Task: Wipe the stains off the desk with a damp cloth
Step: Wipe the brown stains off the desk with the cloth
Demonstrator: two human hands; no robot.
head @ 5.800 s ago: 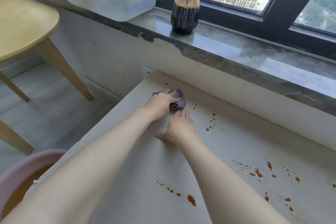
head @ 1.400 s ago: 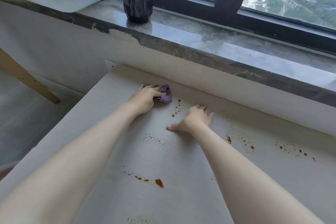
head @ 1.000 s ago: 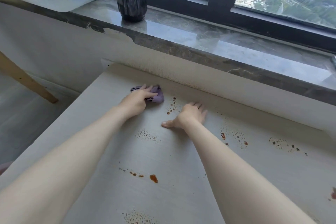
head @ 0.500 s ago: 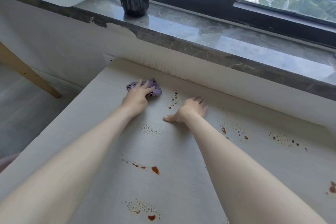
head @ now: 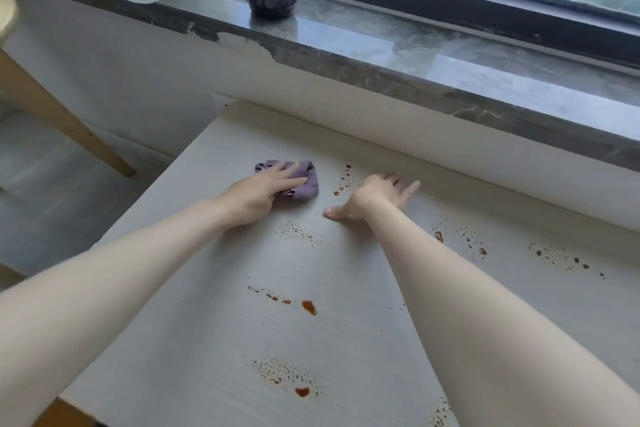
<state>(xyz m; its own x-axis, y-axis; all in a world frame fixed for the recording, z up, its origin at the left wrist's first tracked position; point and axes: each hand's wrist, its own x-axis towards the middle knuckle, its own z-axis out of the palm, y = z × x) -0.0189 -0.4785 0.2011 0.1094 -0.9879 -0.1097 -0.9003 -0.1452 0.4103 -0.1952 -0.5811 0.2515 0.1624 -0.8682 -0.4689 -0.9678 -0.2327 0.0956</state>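
- Under L hand [head: 258,192]: purple cloth [head: 304,184], bunched up on desk [head: 214,322] toward its far edge. Fingers lie fairly straight across it & press down, not curled round it.
- R hand [head: 377,192] just right of cloth: holds nothing, fingers spread, thumb flat on desk, prob. bracing.
- Btw the 2 hands: line of red-brown drops [head: 343,180], just beside cloth's right edge. Likely next target.
- Risk 1: a stroke to the right runs cloth into R hand, or R hand smears those drops, since it sits v. close.
- Risk 2: cloth is balled, so small contact patch. W/ only a flat press it may roll or slip out, streaking rather than lifting.
- Risk 3: speckle patch [head: 301,234] lies on near side of L hand, beside L forearm. If arm drops, stain goes on skin & spreads.
- Risk 4: bigger blob [head: 309,307] nearer the person looks wet. A soiled cloth could drag a trail.
- More clusters at near edge [head: 287,376] & right of R hand [head: 460,241]. Most of job is left, so cloth may saturate.
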